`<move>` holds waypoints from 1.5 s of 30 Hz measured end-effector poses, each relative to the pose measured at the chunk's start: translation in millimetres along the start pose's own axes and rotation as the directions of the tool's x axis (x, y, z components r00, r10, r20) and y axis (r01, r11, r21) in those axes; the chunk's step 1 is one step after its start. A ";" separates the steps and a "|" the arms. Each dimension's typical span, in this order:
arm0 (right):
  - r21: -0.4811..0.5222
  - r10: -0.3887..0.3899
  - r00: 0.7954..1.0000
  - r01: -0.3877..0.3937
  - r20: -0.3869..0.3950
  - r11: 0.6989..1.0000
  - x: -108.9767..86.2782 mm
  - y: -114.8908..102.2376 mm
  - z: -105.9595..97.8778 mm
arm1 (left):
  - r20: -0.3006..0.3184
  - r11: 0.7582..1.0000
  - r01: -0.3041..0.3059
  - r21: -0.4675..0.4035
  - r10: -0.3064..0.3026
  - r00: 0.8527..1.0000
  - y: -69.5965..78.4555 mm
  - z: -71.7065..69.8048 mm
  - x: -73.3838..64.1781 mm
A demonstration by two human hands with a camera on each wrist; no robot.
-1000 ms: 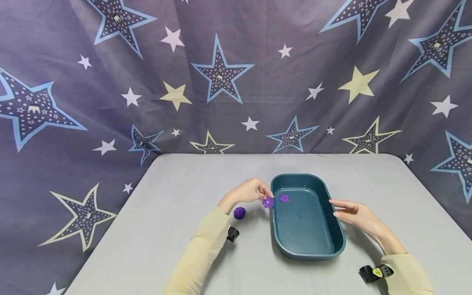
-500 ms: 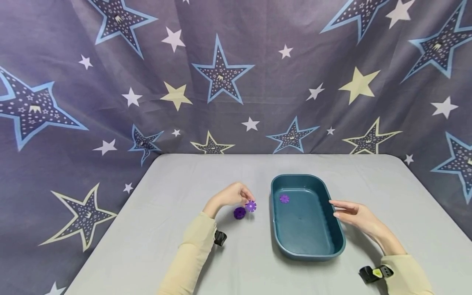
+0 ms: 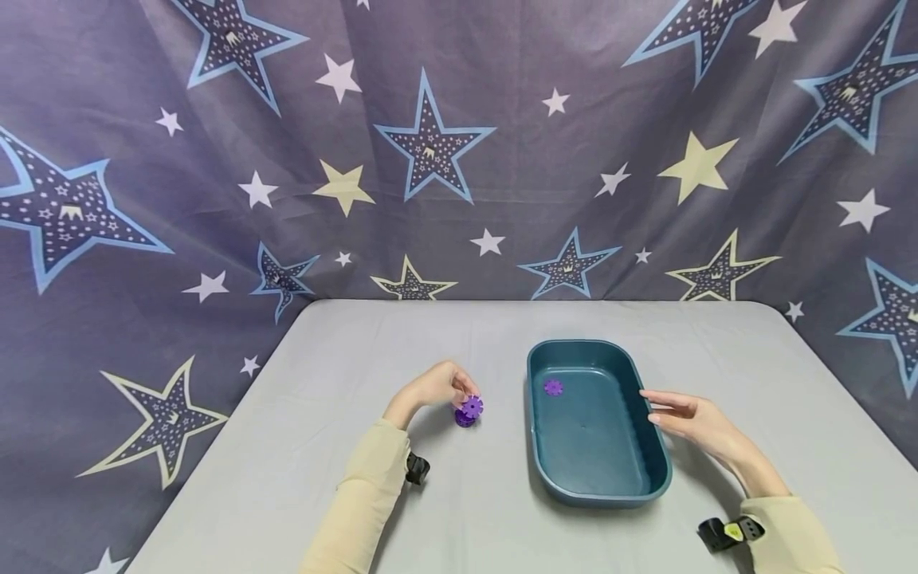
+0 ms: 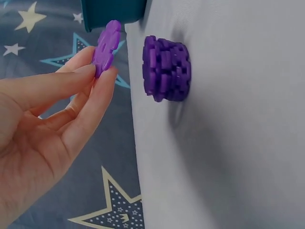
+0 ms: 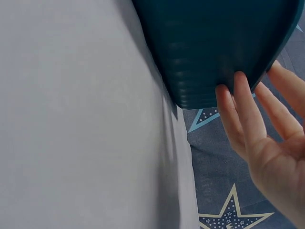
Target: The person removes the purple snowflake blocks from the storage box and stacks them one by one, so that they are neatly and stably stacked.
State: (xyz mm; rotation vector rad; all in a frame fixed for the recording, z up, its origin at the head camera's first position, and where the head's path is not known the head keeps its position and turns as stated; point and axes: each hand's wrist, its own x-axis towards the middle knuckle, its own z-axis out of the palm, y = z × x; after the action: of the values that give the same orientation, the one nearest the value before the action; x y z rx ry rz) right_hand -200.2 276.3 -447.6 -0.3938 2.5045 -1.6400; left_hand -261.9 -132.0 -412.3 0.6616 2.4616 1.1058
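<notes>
Between thumb and fingers, my left hand (image 3: 439,384) pinches a purple notched disc (image 4: 106,47), a thin flower-like piece. In the left wrist view it is held apart from a stack of purple notched discs (image 4: 167,69) standing on the table; from the head camera it overlaps that stack. Another purple disc (image 3: 553,387) lies inside the dark teal tub (image 3: 584,446), near its far left corner. My right hand (image 3: 699,418) touches the tub's right side with its fingers extended, fingertips at the rim and outer wall (image 5: 205,62).
A grey cloth covers the table (image 3: 402,343). Behind it hangs a dark curtain (image 3: 459,223) printed with stars. Each wrist carries a black camera mount, the left one (image 3: 417,469) close to the table surface.
My left hand has moved left with the pinched disc, from the tub's left rim to the purple stack. The right hand and tub have stayed in place.
</notes>
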 end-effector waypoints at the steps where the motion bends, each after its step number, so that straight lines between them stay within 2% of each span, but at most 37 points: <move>1: 0.001 0.001 1.000 -0.001 0.000 1.000 0.1 0.2 0.0 | 0.000 1.000 0.001 -0.006 -0.001 1.000 -1.2 0.1 0.0; 15: 0.006 0.017 1.000 -0.017 0.003 1.000 1.0 0.9 -0.2 | -0.001 0.996 0.038 -0.084 -0.038 0.999 -9.3 1.3 -3.9; 23: 0.008 0.008 1.000 -0.008 0.003 1.000 0.6 1.2 -0.6 | -0.011 0.996 0.041 -0.073 -0.042 0.999 -10.9 1.8 -3.2; 33: 0.019 0.001 1.000 -0.001 0.004 1.000 0.6 2.2 -0.2 | -0.040 0.994 0.086 -0.069 -0.089 0.995 -13.7 4.4 -2.2; 45: -0.001 0.010 1.000 -0.010 0.013 1.000 0.5 1.9 -0.6 | -0.037 0.996 0.059 -0.068 -0.061 0.997 -16.3 5.5 -1.1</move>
State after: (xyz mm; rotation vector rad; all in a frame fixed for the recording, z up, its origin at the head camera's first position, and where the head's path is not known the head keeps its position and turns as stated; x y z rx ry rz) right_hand -201.2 277.3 -449.1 -0.3904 2.4944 -1.6275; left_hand -262.6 -138.8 -428.2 0.5473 2.4488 1.1829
